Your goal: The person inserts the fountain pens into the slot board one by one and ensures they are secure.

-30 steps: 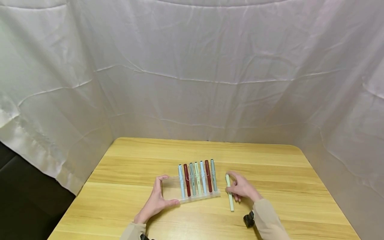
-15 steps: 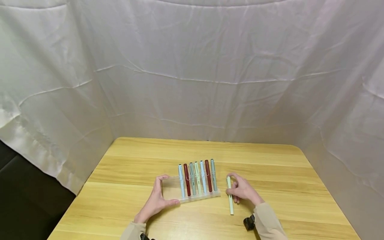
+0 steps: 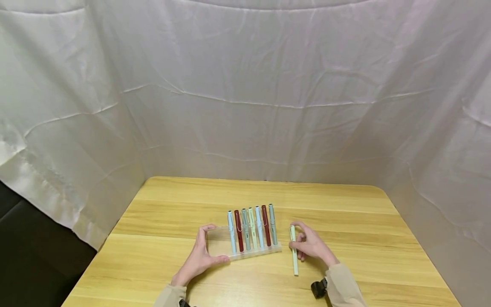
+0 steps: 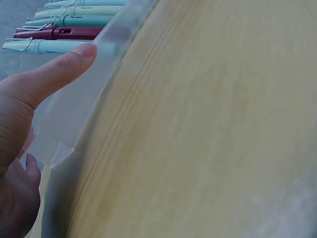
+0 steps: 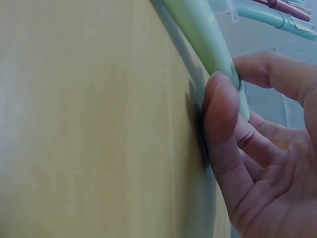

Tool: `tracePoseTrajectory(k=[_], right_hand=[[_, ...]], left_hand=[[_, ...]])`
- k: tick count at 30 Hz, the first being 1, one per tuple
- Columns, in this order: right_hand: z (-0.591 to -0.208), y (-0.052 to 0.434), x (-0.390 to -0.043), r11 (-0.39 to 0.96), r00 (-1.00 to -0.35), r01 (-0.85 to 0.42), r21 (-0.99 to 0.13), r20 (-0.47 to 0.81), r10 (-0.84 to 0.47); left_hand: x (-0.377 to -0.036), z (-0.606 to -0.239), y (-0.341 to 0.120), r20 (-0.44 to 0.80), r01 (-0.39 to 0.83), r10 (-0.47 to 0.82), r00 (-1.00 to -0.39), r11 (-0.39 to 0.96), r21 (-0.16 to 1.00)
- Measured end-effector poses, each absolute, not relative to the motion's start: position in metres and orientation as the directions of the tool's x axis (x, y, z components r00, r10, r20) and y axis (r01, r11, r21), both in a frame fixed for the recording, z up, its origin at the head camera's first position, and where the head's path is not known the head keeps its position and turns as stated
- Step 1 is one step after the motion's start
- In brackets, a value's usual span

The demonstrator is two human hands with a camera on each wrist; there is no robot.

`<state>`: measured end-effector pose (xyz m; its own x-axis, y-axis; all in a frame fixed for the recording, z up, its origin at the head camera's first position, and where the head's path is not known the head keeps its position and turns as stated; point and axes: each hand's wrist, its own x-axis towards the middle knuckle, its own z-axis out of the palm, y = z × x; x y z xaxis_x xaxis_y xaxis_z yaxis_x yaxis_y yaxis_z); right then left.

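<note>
Head view: left hand (image 3: 199, 258) grips the near-left corner of the clear pen tray (image 3: 220, 245), thumb on the near edge, fingers up the left side. Seven pens (image 3: 251, 228) lie in the tray's right half. At 3 o'clock from the tray, right hand (image 3: 311, 246) pinches the pale green pen (image 3: 293, 251), whose near end rests on the wooden table (image 3: 345, 213).

Left wrist view: thumb (image 4: 49, 74) lies flat on the tray wall (image 4: 74, 114); hold looks light.

Right wrist view: thumb (image 5: 223, 129) and fingers close round the pen's barrel (image 5: 200, 29). Risk, as I judge it: a smooth, round barrel could roll out of a fingertip pinch; the tray could skid.
</note>
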<state>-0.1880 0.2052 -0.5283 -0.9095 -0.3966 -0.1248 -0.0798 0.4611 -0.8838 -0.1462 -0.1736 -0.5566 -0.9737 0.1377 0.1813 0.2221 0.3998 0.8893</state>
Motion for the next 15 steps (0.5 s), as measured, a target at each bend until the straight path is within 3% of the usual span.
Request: tracePoseTrajectory(k=[15], right_hand=[[-0.5312,0.2091,-0.1793,0.298,-0.926,-0.047,-0.954,-0.070,-0.371]], left_hand=[[-0.1457,-0.5568,-0.1732,0.187,0.225,0.133,-0.973,0.401,0.888]])
